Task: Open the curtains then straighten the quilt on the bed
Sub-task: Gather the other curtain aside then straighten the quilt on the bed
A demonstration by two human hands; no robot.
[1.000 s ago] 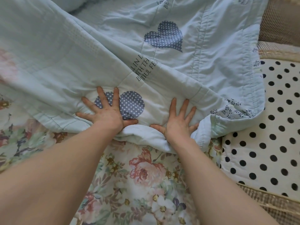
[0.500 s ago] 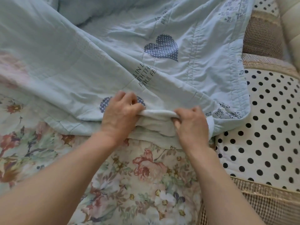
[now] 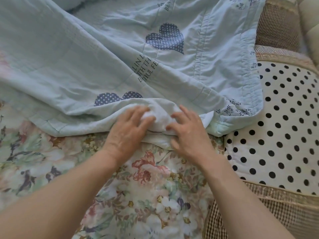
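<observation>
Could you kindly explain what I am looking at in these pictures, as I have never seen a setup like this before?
There is no machine here. A person wears one wide-angle camera on the head, looking down at their own bare arms, so every picture comes from that single view. The left hand and right hand rest on a bunched white fold at the near edge of a pale blue quilt with dotted hearts. The fingers are blurred, so I cannot tell whether they pinch the fold or only press it. The quilt lies rumpled over a floral sheet, and a polka-dot pillow sits to the right. No curtains are in view.
</observation>
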